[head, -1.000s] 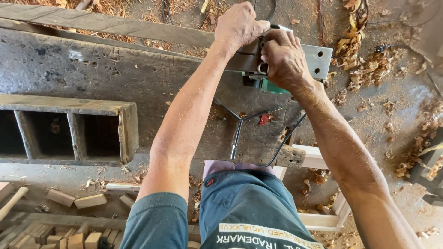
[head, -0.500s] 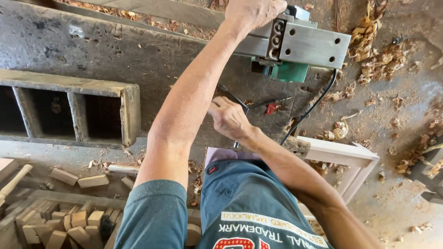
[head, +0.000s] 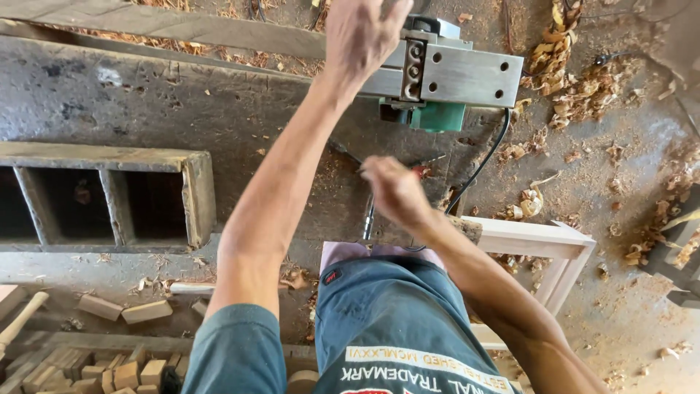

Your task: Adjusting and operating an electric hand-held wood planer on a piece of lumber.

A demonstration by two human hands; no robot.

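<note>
My left hand (head: 364,33) reaches up to the top of the view and holds the left end of an electric planer (head: 456,76). The planer lies upside down on the dark workbench (head: 146,102), grey metal sole up and green body beneath. My right hand (head: 394,191) is blurred in the middle of the view, fingers curled, just above a thin metal tool (head: 369,217) on the bench. Whether it grips that tool is unclear. A small red-handled item (head: 421,171) lies just beyond this hand. The planer's black cable (head: 485,164) runs down towards me.
A weathered wooden box frame (head: 193,193) with open compartments sits on the bench at left. A pale wooden frame (head: 554,241) stands at right by my leg. Wood shavings (head: 576,84) cover the ground at right. Several small wood blocks (head: 124,310) lie at lower left.
My right hand has let go of the planer and dropped to the bench near the thin tool. My left hand has stayed on the planer, which now shows more of its sole.
</note>
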